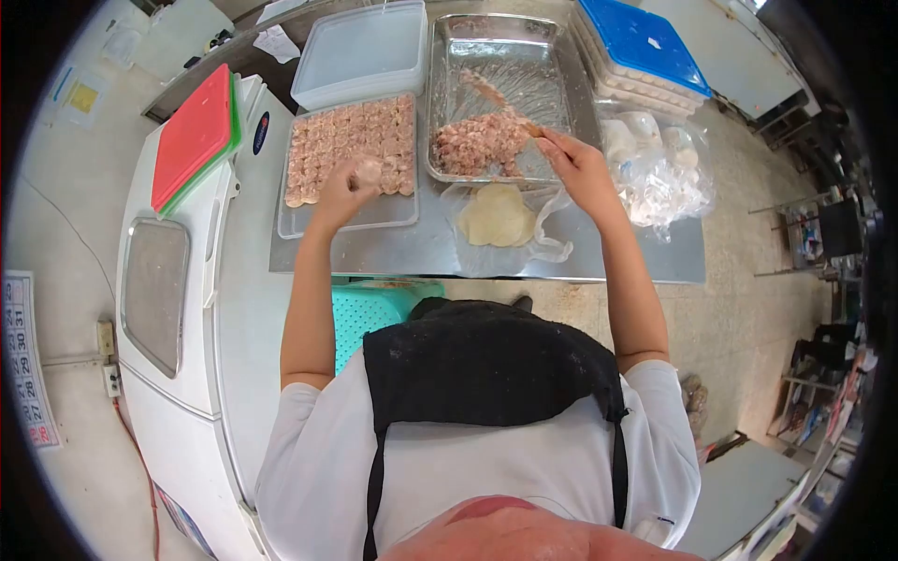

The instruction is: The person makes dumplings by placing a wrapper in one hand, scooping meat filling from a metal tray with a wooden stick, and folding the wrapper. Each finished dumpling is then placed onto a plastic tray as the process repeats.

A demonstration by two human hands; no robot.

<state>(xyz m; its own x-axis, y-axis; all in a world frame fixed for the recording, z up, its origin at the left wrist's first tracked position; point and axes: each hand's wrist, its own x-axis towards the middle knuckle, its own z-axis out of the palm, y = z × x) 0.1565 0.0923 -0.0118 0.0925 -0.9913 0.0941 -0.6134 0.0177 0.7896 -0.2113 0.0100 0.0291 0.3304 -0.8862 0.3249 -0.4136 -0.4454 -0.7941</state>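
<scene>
Over a plastic tray (400, 211) filled with rows of small meat-topped dumplings (327, 126), my left hand (348, 190) is closed around a pale, thin wrapper (369, 172). My right hand (568, 161) grips the handle of a spatula (531, 128) at the near right of a steel pan (575, 61). Pinkish ground meat (477, 142) is heaped in the pan's near left part, and the tool's far end is in or against it. A stack of round pale wrappers (498, 215) lies on a plastic bag in front of the pan.
Behind the dumplings stands a translucent container (360, 56). A blue-lidded container stack (645, 42) is at the back right, with plastic bags (659, 168) nearer. Red and green lids (195, 140) lie on the white freezer (178, 346). The table's front edge (617, 271) is near my body.
</scene>
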